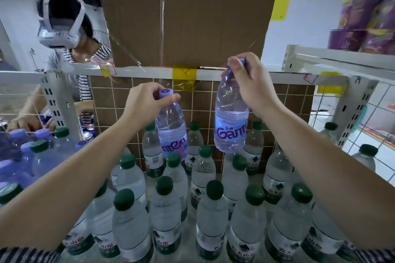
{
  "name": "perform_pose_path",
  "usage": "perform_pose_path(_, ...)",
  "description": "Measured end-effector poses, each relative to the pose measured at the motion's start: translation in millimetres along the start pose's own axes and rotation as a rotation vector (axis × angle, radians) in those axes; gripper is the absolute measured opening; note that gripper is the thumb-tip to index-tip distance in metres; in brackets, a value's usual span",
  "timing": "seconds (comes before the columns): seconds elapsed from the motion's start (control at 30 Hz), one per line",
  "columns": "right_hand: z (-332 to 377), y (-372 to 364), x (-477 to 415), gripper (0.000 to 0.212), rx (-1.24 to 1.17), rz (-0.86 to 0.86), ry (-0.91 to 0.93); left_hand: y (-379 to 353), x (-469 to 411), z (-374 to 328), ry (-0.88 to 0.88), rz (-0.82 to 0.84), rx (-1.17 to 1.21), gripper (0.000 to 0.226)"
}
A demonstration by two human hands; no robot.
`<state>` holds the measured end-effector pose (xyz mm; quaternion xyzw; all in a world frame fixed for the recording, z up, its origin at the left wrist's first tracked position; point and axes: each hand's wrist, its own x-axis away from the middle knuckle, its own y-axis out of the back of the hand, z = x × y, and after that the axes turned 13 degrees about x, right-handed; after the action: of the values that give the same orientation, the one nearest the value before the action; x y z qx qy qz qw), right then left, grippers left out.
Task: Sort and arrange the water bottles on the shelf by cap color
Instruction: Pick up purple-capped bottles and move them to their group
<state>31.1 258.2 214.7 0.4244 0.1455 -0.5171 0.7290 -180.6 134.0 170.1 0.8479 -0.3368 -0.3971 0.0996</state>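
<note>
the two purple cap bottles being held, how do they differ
The bottle in the left hand tilts and hangs lower among the green-cap bottles; the bottle in the right hand hangs near upright and higher, clear above them.
The left bottle's cap top shows; the right bottle's cap is mostly covered by fingers.
Both are clear, purple-capped, with the same blue-and-purple label, each held by the neck.
</note>
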Motion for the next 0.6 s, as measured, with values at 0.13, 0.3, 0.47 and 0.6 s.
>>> perform_pose_path(0.13,-9.5,-3.1,5.7,0.032,-0.017,0.011,-0.026,-2.9,-2.0,-6.8,-0.056,-0.052,0.030,0.035)
perform_pose_path(0.3,-11.2,-1.1,2.5,0.033,-0.049,0.008,-0.031,-8.2,-5.5,-15.5,-0.040,-0.107,0.196,0.027)
perform_pose_path(0.47,-6.8,-3.4,-3.5,0.032,-0.093,0.029,-0.001,-9.5,-20.1,-32.2,0.016,-0.125,0.447,0.024)
perform_pose_path(0.6,2.3,-4.7,-10.9,0.020,-0.164,0.025,0.021,-5.8,-31.6,-46.2,0.067,-0.115,0.659,0.033)
